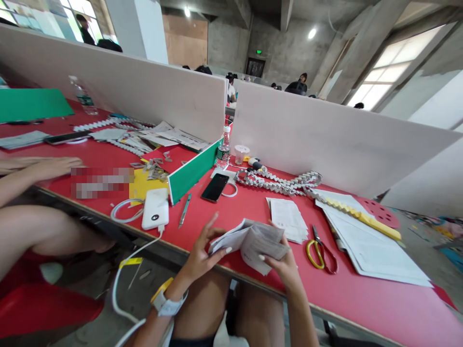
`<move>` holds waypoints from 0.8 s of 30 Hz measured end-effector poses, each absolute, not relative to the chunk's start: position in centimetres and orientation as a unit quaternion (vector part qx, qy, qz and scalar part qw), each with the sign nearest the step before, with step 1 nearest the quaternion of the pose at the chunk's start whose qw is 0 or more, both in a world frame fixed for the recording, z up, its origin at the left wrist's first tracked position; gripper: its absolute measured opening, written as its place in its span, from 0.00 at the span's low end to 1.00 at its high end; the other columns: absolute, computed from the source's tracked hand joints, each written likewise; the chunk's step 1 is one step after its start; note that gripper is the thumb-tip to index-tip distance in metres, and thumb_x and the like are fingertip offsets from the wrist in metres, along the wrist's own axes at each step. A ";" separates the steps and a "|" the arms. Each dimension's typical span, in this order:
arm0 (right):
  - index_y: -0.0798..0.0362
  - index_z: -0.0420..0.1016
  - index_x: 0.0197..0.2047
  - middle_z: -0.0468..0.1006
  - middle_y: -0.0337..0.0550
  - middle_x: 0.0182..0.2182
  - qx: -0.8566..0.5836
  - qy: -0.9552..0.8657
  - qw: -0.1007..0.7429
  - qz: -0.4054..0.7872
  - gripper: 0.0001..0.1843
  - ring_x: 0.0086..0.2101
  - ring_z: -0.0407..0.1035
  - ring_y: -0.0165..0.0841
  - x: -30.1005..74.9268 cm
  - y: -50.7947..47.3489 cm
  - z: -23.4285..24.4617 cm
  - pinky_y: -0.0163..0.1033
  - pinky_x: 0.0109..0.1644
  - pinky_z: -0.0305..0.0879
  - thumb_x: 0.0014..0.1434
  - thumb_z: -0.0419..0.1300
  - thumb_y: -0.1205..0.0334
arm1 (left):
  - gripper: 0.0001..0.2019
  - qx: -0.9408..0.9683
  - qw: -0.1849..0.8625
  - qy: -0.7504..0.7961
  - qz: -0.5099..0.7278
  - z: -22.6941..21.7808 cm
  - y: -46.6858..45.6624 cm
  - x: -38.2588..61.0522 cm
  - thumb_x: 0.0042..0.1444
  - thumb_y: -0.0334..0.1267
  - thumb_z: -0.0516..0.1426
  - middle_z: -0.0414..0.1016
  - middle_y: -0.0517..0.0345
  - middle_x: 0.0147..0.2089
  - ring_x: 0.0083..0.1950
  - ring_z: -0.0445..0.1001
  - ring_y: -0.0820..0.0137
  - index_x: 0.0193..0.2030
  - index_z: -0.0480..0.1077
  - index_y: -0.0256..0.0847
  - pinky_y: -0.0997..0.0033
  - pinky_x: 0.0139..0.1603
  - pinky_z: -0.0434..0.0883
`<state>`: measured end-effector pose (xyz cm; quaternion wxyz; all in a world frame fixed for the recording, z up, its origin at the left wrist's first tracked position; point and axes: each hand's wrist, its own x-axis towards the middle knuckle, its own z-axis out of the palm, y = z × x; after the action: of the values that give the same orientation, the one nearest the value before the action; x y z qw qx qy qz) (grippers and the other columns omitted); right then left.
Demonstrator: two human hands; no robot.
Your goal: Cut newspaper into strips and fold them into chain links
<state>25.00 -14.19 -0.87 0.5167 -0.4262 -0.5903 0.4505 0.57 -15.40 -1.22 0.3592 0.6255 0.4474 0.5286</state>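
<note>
Between my hands, a stack of folded printed paper [249, 241] is held over the table's front edge, its leaves fanned apart. My left hand [204, 253] grips the left part, thumb on top and a finger raised. On the right part, my right hand [282, 262] pinches the leaves with its thumb in front. Just behind my right hand lies a pile of cut paper pieces [288, 219]. Scissors [321, 255] with yellow and red handles rest to its right. A craft knife or pen [185, 210] lies to the left.
A black phone [215, 187], a water bottle [224, 149] and a folded paper chain [278, 182] stand or lie behind. White sheets [376, 241] cover the right side. A green board [195, 171] divides the table; a white power bank [155, 208] and a co-worker's hand [60, 166] are left.
</note>
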 end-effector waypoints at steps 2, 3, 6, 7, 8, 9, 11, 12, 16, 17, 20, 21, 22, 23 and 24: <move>0.53 0.76 0.43 0.80 0.48 0.36 -0.445 -0.595 0.508 0.436 0.20 0.36 0.75 0.43 25.0 -14.1 -0.9 0.49 0.40 0.74 0.46 0.69 0.56 | 0.23 0.638 0.361 0.449 0.511 -0.6 -15.1 0.4 0.53 0.42 0.59 0.76 0.51 0.46 0.47 0.76 0.63 0.56 0.66 0.40 0.63 0.48 0.74; 0.53 0.77 0.38 0.80 0.48 0.33 -0.449 -0.600 0.508 0.423 0.15 0.34 0.75 0.42 24.9 -14.2 -0.8 0.48 0.38 0.74 0.47 0.68 0.56 | 0.17 0.637 0.355 0.456 0.510 -0.3 -15.0 0.4 0.53 0.42 0.59 0.77 0.52 0.44 0.46 0.76 0.63 0.48 0.71 0.39 0.64 0.48 0.74; 0.53 0.77 0.41 0.79 0.48 0.38 -0.443 -0.624 0.524 0.374 0.17 0.39 0.74 0.42 24.7 -14.7 -0.3 0.47 0.44 0.72 0.47 0.68 0.57 | 0.14 0.622 0.356 0.465 0.519 0.0 -15.0 0.3 0.53 0.41 0.59 0.78 0.52 0.43 0.46 0.76 0.62 0.45 0.72 0.38 0.64 0.47 0.74; 0.52 0.75 0.45 0.79 0.48 0.41 -0.438 -0.629 0.526 0.368 0.22 0.43 0.73 0.43 24.6 -14.9 -0.2 0.48 0.46 0.71 0.45 0.69 0.58 | 0.16 0.622 0.362 0.462 0.519 -0.1 -15.1 0.3 0.52 0.41 0.59 0.77 0.52 0.44 0.46 0.76 0.62 0.47 0.71 0.39 0.64 0.47 0.74; 0.52 0.74 0.48 0.78 0.48 0.43 -0.432 -0.634 0.524 0.370 0.26 0.45 0.71 0.43 24.3 -15.1 -0.1 0.48 0.48 0.70 0.44 0.70 0.58 | 0.17 0.624 0.367 0.459 0.515 -0.2 -15.3 0.4 0.51 0.41 0.60 0.77 0.52 0.45 0.47 0.76 0.61 0.48 0.71 0.39 0.63 0.47 0.75; 0.51 0.73 0.50 0.77 0.48 0.44 -0.430 -0.635 0.519 0.378 0.28 0.46 0.71 0.43 24.0 -15.3 -0.1 0.48 0.48 0.70 0.44 0.70 0.58 | 0.17 0.626 0.370 0.460 0.510 -0.4 -15.4 0.5 0.51 0.41 0.60 0.77 0.51 0.45 0.47 0.76 0.61 0.48 0.71 0.39 0.63 0.47 0.75; 0.51 0.74 0.47 0.79 0.47 0.40 -0.432 -0.636 0.515 0.379 0.21 0.41 0.73 0.42 23.3 -15.6 -0.1 0.47 0.44 0.72 0.48 0.67 0.59 | 0.14 0.624 0.353 0.476 0.508 -0.8 -15.7 0.8 0.51 0.41 0.60 0.78 0.52 0.41 0.44 0.77 0.61 0.44 0.72 0.39 0.63 0.45 0.75; 0.51 0.76 0.43 0.79 0.46 0.37 -0.436 -0.640 0.520 0.361 0.15 0.37 0.74 0.40 22.9 -15.8 -0.1 0.46 0.41 0.72 0.51 0.65 0.59 | 0.12 0.624 0.335 0.486 0.512 -0.9 -15.8 1.0 0.52 0.41 0.60 0.78 0.53 0.39 0.42 0.77 0.62 0.41 0.73 0.39 0.64 0.43 0.76; 0.49 0.75 0.44 0.78 0.45 0.39 -0.433 -0.666 0.554 0.247 0.13 0.39 0.73 0.40 22.1 -16.4 0.7 0.46 0.45 0.70 0.53 0.63 0.63 | 0.11 0.656 0.254 0.464 0.538 -0.4 -16.0 2.0 0.54 0.39 0.58 0.76 0.53 0.42 0.43 0.76 0.65 0.44 0.71 0.41 0.65 0.46 0.74; 0.49 0.72 0.49 0.76 0.47 0.44 -0.433 -0.666 0.560 0.235 0.20 0.44 0.71 0.42 22.0 -16.6 0.9 0.47 0.49 0.68 0.51 0.65 0.63 | 0.14 0.663 0.246 0.456 0.540 -0.2 -16.1 2.2 0.54 0.39 0.59 0.75 0.53 0.45 0.46 0.75 0.64 0.47 0.70 0.41 0.64 0.49 0.73; 0.50 0.63 0.58 0.71 0.51 0.52 -0.448 -0.645 0.571 0.241 0.36 0.51 0.67 0.44 21.6 -16.8 0.6 0.48 0.54 0.64 0.47 0.69 0.61 | 0.18 0.643 0.240 0.478 0.549 -0.2 -16.1 3.1 0.54 0.40 0.59 0.73 0.51 0.48 0.48 0.74 0.64 0.51 0.67 0.40 0.65 0.48 0.73; 0.50 0.65 0.57 0.72 0.51 0.51 -0.453 -0.638 0.573 0.244 0.33 0.49 0.68 0.42 21.4 -16.7 0.4 0.47 0.52 0.66 0.47 0.68 0.61 | 0.16 0.633 0.236 0.489 0.552 -0.2 -16.1 3.4 0.54 0.40 0.59 0.74 0.52 0.46 0.47 0.74 0.65 0.49 0.67 0.40 0.66 0.47 0.73; 0.51 0.68 0.53 0.75 0.49 0.47 -0.455 -0.635 0.576 0.241 0.27 0.46 0.70 0.40 21.2 -16.6 0.1 0.44 0.49 0.67 0.50 0.67 0.61 | 0.14 0.629 0.230 0.496 0.553 -0.3 -16.0 3.6 0.54 0.40 0.58 0.74 0.52 0.43 0.45 0.74 0.65 0.47 0.69 0.39 0.66 0.45 0.73; 0.51 0.72 0.49 0.76 0.47 0.41 -0.457 -0.633 0.580 0.233 0.19 0.41 0.71 0.38 21.0 -16.4 0.0 0.42 0.45 0.68 0.52 0.64 0.63 | 0.11 0.630 0.221 0.495 0.556 -0.3 -15.8 3.9 0.55 0.39 0.58 0.75 0.53 0.41 0.43 0.74 0.66 0.44 0.70 0.39 0.67 0.45 0.72; 0.51 0.74 0.44 0.77 0.44 0.36 -0.457 -0.633 0.585 0.221 0.12 0.37 0.71 0.35 20.7 -16.3 -0.1 0.39 0.41 0.68 0.55 0.61 0.64 | 0.09 0.635 0.212 0.491 0.557 -0.2 -15.7 4.1 0.56 0.39 0.57 0.75 0.54 0.40 0.43 0.74 0.66 0.42 0.70 0.39 0.67 0.44 0.72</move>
<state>20.74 -16.33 -0.09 0.5851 -0.4567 -0.6325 0.2213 4.08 -15.69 -0.22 0.2119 0.6354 0.4911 0.5570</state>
